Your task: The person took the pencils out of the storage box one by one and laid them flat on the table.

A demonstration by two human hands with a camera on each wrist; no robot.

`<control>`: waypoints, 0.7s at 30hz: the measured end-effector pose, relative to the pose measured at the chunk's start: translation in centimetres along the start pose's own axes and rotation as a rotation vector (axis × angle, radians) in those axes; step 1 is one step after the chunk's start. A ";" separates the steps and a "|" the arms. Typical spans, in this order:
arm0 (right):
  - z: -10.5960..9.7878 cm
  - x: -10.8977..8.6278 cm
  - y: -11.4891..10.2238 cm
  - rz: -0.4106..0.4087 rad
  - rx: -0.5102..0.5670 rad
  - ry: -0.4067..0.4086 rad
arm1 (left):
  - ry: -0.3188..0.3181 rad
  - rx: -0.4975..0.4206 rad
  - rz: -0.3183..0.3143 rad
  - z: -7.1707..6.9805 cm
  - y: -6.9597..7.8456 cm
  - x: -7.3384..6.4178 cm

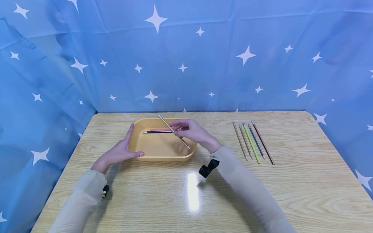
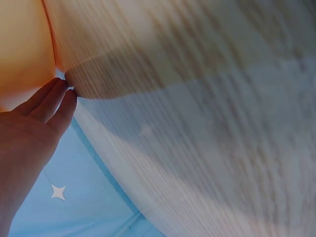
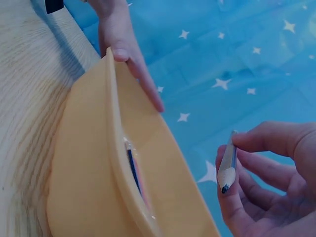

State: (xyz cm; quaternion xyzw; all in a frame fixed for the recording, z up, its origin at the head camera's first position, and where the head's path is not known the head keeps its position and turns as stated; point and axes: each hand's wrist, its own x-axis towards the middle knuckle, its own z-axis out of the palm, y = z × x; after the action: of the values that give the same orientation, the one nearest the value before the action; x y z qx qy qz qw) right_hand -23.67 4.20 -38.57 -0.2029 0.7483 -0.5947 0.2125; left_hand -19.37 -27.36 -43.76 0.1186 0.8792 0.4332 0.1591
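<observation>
My right hand (image 1: 190, 130) pinches a gold-toned pencil (image 1: 165, 122) between thumb and fingers, tilted over the right part of a yellow-orange tray (image 1: 163, 158). In the right wrist view the pencil's dark sharpened tip (image 3: 225, 188) points toward the camera. My left hand (image 1: 118, 152) rests against the tray's left end, thumb on the front rim and straight fingers along the side. Inside the tray lie a dark pencil (image 1: 157, 132) and a pink pencil (image 1: 158, 130), side by side near the back wall and partly behind the right hand.
Right of the tray, several pencils lie in a loose row on the wooden table (image 1: 306, 181), among them a green pencil (image 1: 251, 142), a blue pencil (image 1: 256, 141) and a dark red pencil (image 1: 263, 143). A blue star-patterned curtain (image 1: 204, 74) hangs behind the table.
</observation>
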 end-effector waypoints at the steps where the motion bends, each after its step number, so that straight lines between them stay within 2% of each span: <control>1: -0.3 -0.3 0.0 -0.002 -0.001 0.001 | 0.000 -0.003 0.001 0.0 0.0 0.0; 13: -4.8 -4.3 1.0 -0.038 -0.032 0.054 | -0.005 -0.002 0.000 0.0 0.2 0.0; 21: -6.9 -6.5 2.9 0.008 -0.037 0.137 | -0.009 -0.011 0.002 0.0 0.2 0.0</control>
State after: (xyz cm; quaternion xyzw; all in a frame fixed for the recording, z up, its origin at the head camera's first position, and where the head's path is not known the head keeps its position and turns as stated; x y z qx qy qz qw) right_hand -22.33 13.95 -39.46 -0.1624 0.7728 -0.5923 0.1595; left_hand -19.33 -27.23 -43.58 0.1208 0.8759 0.4376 0.1633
